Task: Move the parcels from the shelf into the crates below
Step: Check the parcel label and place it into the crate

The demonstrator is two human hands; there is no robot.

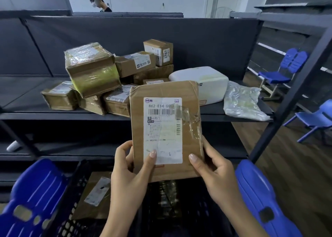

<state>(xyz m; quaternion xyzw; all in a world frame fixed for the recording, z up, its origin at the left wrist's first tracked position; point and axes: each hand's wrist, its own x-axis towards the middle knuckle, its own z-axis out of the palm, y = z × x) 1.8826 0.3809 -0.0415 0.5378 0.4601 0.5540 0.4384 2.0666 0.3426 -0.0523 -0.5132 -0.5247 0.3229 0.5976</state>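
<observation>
Between both hands' fingers (152, 155), upright parcel (166, 128).

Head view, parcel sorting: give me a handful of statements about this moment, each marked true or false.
1. Both hands hold the flat brown parcel upright, label toward the camera. True.
2. The left hand is empty. False: it grips the parcel's lower left edge, as the right hand grips the lower right.
3. The shelf is cleared of parcels. False: a pile of brown boxes, a white package and a clear plastic bag remain.
4. A brown parcel lies in the black crate below. True.
</observation>
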